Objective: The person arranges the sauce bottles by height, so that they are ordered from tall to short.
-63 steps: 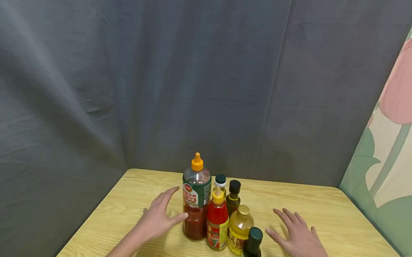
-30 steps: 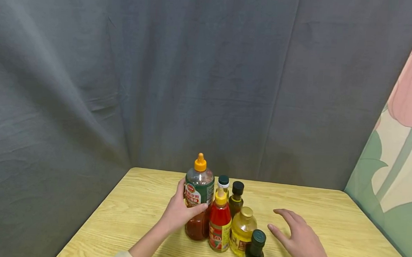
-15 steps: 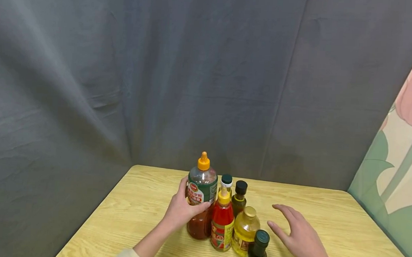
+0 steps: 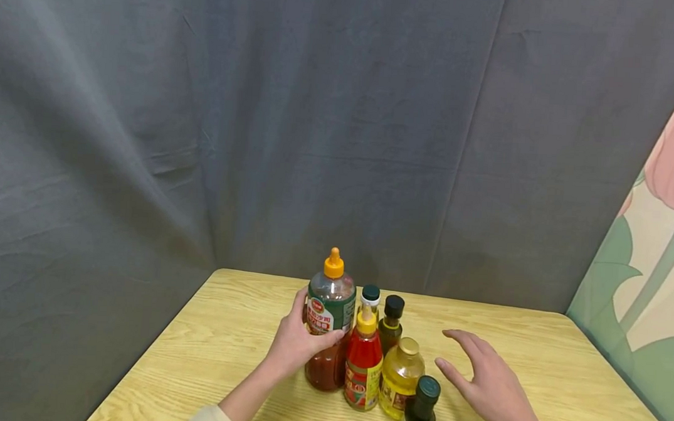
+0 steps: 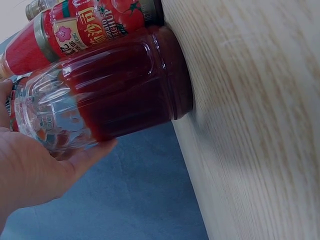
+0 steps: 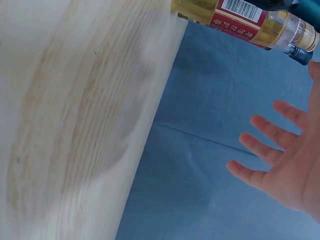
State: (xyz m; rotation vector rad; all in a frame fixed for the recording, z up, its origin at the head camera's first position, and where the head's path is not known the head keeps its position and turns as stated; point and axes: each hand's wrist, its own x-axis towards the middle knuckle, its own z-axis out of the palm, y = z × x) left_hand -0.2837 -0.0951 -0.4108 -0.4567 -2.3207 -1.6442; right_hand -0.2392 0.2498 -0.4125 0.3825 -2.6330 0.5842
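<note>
In the head view, the large sauce bottle stands upright near six o'clock, on the pale tabletop. The left grip is curved around it, with the thumb across the front label and the fingers at its nine o'clock side. Near its four o'clock is the red ketchup bottle, then the golden oil bottle and the dark green-capped bottle. The black-capped bottle is behind the ketchup, at its one o'clock. From the golden bottle, the right grip is at three o'clock, well spread and holding nothing.

In the left wrist view, the large bottle appears lying sideways, its base toward the tabletop; whether it is quite touching, I cannot tell. The ketchup bottle is just beside it, toward twelve o'clock. I would judge that the plastic can yield, so a firm but not hard squeeze is better, and any movement should begin toward ten o'clock, away from these neighbours.

In the right wrist view, the golden bottle is at one o'clock, and the right grip's fingers are apart, with nothing inside.
</note>
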